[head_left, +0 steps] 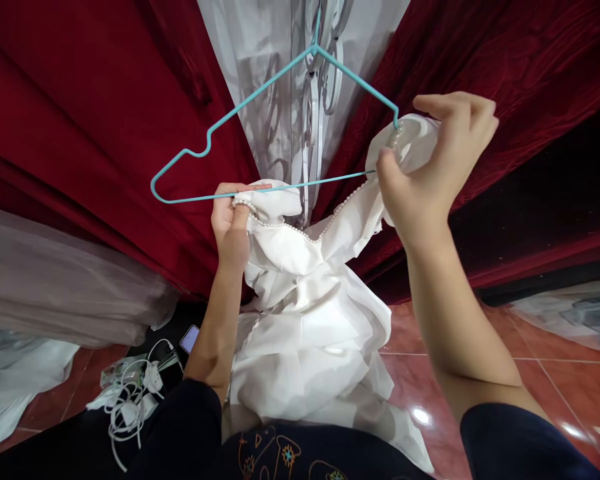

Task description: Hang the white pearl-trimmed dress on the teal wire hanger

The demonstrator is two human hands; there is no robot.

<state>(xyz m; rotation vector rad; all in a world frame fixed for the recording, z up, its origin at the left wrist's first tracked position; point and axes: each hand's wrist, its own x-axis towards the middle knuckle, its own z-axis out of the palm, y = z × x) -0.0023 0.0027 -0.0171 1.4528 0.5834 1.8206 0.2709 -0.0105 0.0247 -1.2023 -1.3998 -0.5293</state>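
A white satin dress [305, 313] with a pearl-trimmed neckline hangs down in front of me. A teal wire hanger [260, 90] hangs above it, its hook going up out of view. My right hand [430, 173] is closed on the dress's right shoulder, which sits bunched over the hanger's right end. My left hand [233, 220] pinches the dress's left shoulder and touches the hanger's bottom bar. The hanger's left end stands bare.
Dark red velvet curtains [80, 120] hang behind on both sides, with a white sheer panel [260, 53] between them. Grey fabric [55, 287] lies at left. White cables and chargers [135, 393] and a phone [190, 339] lie on the red tiled floor [530, 380].
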